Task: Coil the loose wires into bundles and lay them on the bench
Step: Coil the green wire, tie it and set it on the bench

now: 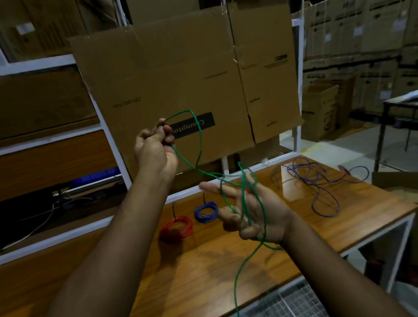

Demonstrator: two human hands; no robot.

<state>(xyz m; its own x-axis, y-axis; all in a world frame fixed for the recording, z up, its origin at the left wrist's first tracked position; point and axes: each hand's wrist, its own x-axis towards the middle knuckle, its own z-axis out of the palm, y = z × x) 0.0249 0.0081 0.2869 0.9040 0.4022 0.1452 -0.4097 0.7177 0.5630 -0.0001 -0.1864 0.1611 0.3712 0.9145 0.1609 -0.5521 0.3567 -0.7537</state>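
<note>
— What do we hold?
— Our left hand (154,150) pinches the green wire (201,138) up high; our right hand (250,211), fingers spread, has loops of it wound around them. Its tail drops past the tabletop (166,285) edge.
— And the tabletop?
— A red coil (176,228) and a blue coil (206,212) lie side by side; a loose purple wire (318,183) sprawls to the right.
— Boxes?
— An open carton (321,107) stands on the floor; we cannot tell its contents. Stacked cartons (372,28) line the dim room.
</note>
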